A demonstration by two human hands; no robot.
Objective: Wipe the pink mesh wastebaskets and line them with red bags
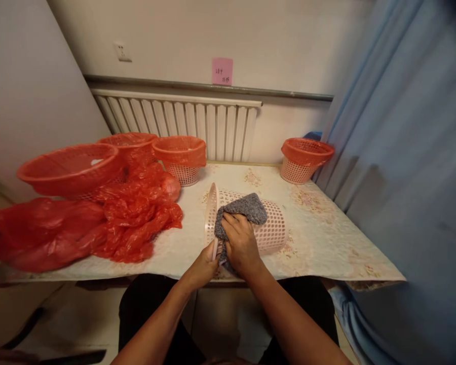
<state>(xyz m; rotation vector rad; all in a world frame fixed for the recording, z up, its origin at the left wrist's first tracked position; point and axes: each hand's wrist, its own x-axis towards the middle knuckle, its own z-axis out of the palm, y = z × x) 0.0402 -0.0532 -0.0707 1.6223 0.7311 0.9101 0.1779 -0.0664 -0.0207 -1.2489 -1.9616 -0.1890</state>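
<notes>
A pale pink plastic wastebasket (275,228) with a perforated wall lies on its side on the table, its mouth facing left. My left hand (203,266) grips the near part of its rim, thumb along the edge and the other fingers mostly hidden. With my right hand (241,243) I press a grey cloth (253,207) against the outside of the basket close to the rim. The fingers are bent over the cloth, and one end of it hangs below the hand.
Crumpled red plastic bags (133,223) cover the table's left side. Behind them stand wastebaskets lined with red bags, including a wide one (70,170) and a smaller one (186,172). Another lined basket (298,170) is at the back right, beside a blue curtain (399,167). A radiator (182,119) runs behind the table (327,248).
</notes>
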